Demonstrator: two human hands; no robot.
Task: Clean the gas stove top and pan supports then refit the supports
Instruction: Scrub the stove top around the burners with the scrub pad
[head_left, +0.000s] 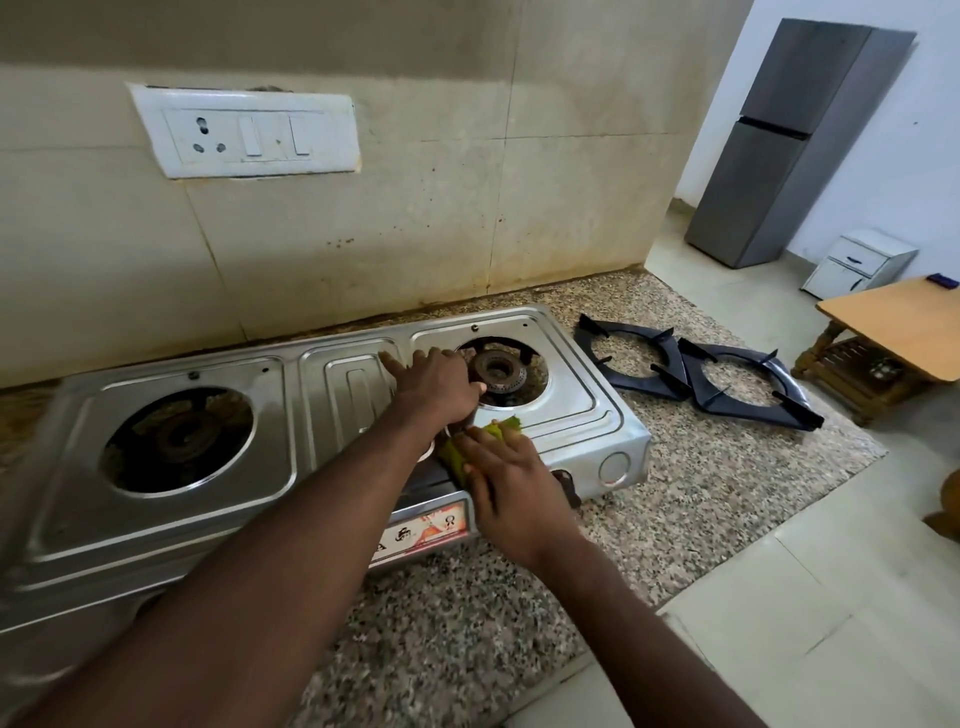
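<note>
A two-burner steel gas stove (171, 525) sits on a speckled granite counter with both pan supports off. My left hand (436, 384) rests flat on the stove top beside the right burner (496, 370), fingers spread. My right hand (511, 483) presses a green scrub pad (501, 428) onto the stove's front edge, just below the right burner. The left burner (179, 439) is bare and dark. Two black pan supports (639, 358) (748, 384) lie side by side on the counter to the right of the stove.
A tiled wall with a white socket and switch plate (244, 130) rises behind the stove. The counter (701, 483) ends at the right; beyond it stand a grey fridge (779, 140), a small white cabinet (857, 262) and a wooden table (898, 327).
</note>
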